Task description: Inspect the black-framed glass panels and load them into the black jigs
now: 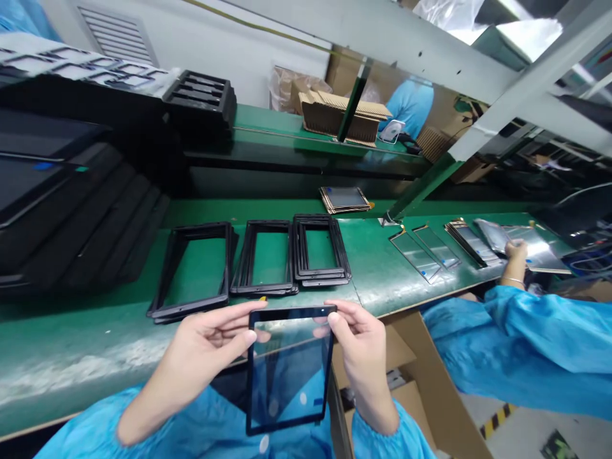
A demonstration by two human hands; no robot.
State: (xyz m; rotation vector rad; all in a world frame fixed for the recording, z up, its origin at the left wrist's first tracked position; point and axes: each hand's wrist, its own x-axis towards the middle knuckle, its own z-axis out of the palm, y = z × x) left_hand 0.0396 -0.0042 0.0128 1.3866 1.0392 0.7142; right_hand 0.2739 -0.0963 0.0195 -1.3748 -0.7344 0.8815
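Note:
A clear touch panel with a black frame (291,370) hangs tilted in front of my body, past the bench's front edge. My left hand (215,344) pinches its upper left corner between thumb and fingers. At the upper right corner, my right hand (356,338) grips it the same way, thumb on the near face. Fingertips of both hands show through the glass. Just beyond my hands lie stacks of black rectangular frames: a left stack (191,312), a middle stack (265,290) and a right stack (322,279).
Black trays (95,217) are piled high at the left. Glass panels (345,197) lie stacked at the back. On the right, a co-worker's hand (515,255) touches panels near loose glass sheets (415,255). A cardboard box (430,376) stands below the bench, beside my right arm.

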